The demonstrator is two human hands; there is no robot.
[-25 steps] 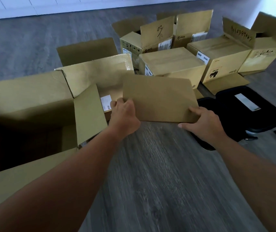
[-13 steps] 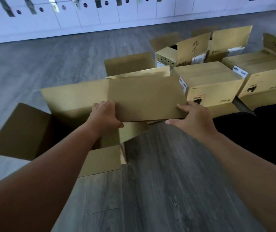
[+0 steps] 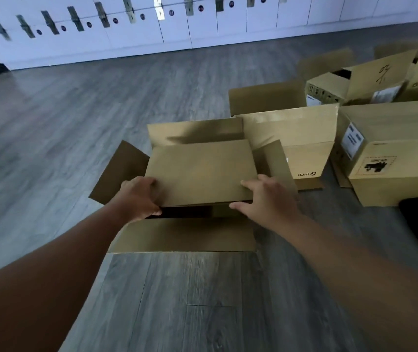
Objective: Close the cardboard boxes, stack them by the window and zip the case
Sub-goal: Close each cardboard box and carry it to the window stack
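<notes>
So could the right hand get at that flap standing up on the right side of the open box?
Probably yes: the right hand sits beside that flap, with nothing between, though it now holds the cardboard sheet.

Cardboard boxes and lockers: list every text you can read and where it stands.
"PICO", upside down, on the open box's side.
Handwritten mark, perhaps "02", on a raised flap: unsure.
White label and black stamp on the closed box: blurred.
Locker number discs: too small.
</notes>
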